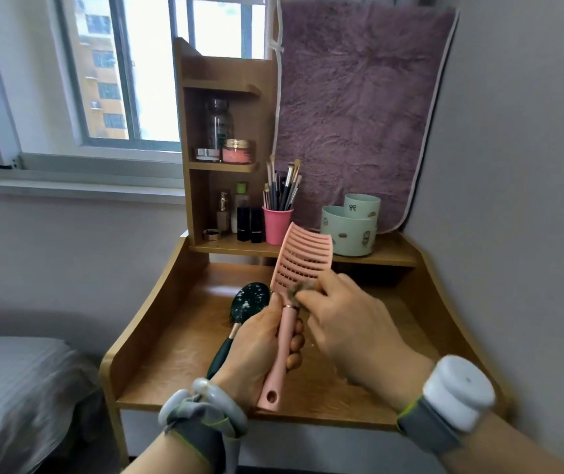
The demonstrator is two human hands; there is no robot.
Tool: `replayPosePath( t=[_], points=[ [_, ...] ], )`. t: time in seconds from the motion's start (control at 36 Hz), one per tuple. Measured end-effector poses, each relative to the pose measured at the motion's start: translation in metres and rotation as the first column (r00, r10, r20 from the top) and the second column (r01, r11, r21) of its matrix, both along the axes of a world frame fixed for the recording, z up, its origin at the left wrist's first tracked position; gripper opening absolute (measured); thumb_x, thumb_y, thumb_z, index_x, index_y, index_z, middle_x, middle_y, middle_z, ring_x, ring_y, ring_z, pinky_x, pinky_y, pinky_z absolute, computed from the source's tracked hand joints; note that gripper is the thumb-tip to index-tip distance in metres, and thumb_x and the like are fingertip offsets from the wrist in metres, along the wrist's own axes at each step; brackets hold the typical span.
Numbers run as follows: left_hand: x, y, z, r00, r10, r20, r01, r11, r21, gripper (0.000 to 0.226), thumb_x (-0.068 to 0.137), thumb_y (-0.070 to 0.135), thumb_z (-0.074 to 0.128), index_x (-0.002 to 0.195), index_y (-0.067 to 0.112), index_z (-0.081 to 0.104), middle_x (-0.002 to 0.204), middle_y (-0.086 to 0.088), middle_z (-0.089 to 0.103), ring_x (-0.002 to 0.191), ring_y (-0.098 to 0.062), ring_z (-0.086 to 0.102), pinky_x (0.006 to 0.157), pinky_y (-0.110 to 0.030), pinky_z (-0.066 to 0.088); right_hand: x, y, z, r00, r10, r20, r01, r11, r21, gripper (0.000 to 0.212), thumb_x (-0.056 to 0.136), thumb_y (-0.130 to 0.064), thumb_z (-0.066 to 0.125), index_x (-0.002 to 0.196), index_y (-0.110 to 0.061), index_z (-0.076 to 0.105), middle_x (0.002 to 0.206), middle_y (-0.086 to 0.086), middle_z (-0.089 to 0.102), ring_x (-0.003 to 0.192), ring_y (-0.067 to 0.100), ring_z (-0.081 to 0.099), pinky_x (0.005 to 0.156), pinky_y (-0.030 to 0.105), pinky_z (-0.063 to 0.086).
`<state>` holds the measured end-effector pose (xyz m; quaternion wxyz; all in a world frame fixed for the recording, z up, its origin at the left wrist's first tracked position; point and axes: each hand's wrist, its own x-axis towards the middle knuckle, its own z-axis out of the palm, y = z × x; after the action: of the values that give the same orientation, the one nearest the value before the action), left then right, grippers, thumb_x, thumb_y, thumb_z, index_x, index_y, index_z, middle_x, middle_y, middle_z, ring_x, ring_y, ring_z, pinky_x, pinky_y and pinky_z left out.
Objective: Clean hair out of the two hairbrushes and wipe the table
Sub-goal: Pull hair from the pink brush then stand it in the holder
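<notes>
My left hand [256, 343] grips the handle of a pink vented hairbrush [299, 258], held upright above the wooden table [178, 367] with its head tilted away from me. My right hand [352, 323] pinches a small grey-brown tuft of hair [303, 288] at the base of the brush head. A dark green oval hairbrush [251, 301] lies on the table just left of my left hand, its handle partly hidden behind that hand.
A wooden shelf unit [219, 165] with jars and bottles stands at the back. A pink cup of makeup brushes [276, 224] and a pale green double holder [350, 227] sit on the rear ledge. A purple cloth [359, 97] hangs behind. A bed [13, 388] is at left.
</notes>
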<state>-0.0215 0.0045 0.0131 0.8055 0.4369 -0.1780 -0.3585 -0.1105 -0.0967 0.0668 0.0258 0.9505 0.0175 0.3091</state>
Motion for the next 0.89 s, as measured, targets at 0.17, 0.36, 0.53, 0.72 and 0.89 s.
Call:
replayPosePath(
  t=[0.17, 0.36, 0.53, 0.72, 0.89],
  points=[
    [0.005, 0.006, -0.010, 1.000, -0.006, -0.019, 0.006, 1.000, -0.002, 0.043, 0.082, 0.048, 0.056, 0.085, 0.006, 0.059, 0.063, -0.007, 0.056, 0.044, -0.013, 0.049, 0.032, -0.022, 0.040, -0.003, -0.016, 0.022, 0.992, -0.072, 0.099, 0.068, 0.997, 0.040, 0.016, 0.086, -0.022, 0.055, 0.098, -0.018, 0.065, 0.084, -0.007, 0.037, 0.083, 0.015, 0.045, 0.056, 0.032, 0.046],
    [-0.005, 0.002, -0.013, 0.996, -0.082, 0.038, 0.082, 0.997, 0.001, 0.040, 0.087, 0.046, 0.052, 0.094, 0.007, 0.056, 0.065, -0.009, 0.055, 0.044, -0.015, 0.047, 0.032, -0.022, 0.038, 0.012, -0.025, 0.051, 0.986, -0.074, 0.149, 0.081, 0.996, -0.037, 0.021, 0.088, -0.019, 0.053, 0.103, -0.015, 0.067, 0.092, 0.003, 0.052, 0.086, 0.021, 0.047, 0.057, 0.036, 0.048],
    [-0.007, 0.007, -0.012, 0.995, -0.023, 0.096, 0.022, 1.000, 0.008, 0.042, 0.083, 0.043, 0.053, 0.101, 0.005, 0.051, 0.063, -0.009, 0.055, 0.042, -0.015, 0.045, 0.030, -0.021, 0.036, 0.021, -0.042, 0.039, 0.986, -0.165, 0.023, 0.167, 0.980, -0.105, 0.025, 0.092, -0.030, 0.044, 0.103, -0.021, 0.065, 0.091, -0.002, 0.044, 0.085, 0.015, 0.038, 0.058, 0.030, 0.040],
    [-0.015, 0.004, -0.019, 0.974, -0.031, 0.224, 0.009, 0.995, 0.097, 0.037, 0.082, 0.043, 0.056, 0.092, 0.008, 0.052, 0.062, -0.009, 0.056, 0.041, -0.016, 0.046, 0.031, -0.021, 0.036, 0.026, -0.047, 0.041, 0.971, -0.237, 0.019, 0.230, 0.958, 0.170, 0.024, 0.089, -0.023, 0.045, 0.091, -0.018, 0.068, 0.081, -0.004, 0.042, 0.084, 0.018, 0.047, 0.064, 0.030, 0.038],
    [-0.015, 0.006, -0.019, 0.933, 0.050, 0.356, -0.101, 0.987, 0.127, 0.038, 0.083, 0.045, 0.054, 0.088, 0.007, 0.053, 0.062, -0.009, 0.058, 0.042, -0.017, 0.046, 0.032, -0.022, 0.036, 0.027, -0.046, 0.035, 0.976, -0.210, 0.061, 0.188, 0.948, 0.258, 0.025, 0.090, -0.020, 0.046, 0.098, -0.017, 0.069, 0.085, -0.001, 0.048, 0.084, 0.017, 0.046, 0.069, 0.034, 0.045]
  ],
)
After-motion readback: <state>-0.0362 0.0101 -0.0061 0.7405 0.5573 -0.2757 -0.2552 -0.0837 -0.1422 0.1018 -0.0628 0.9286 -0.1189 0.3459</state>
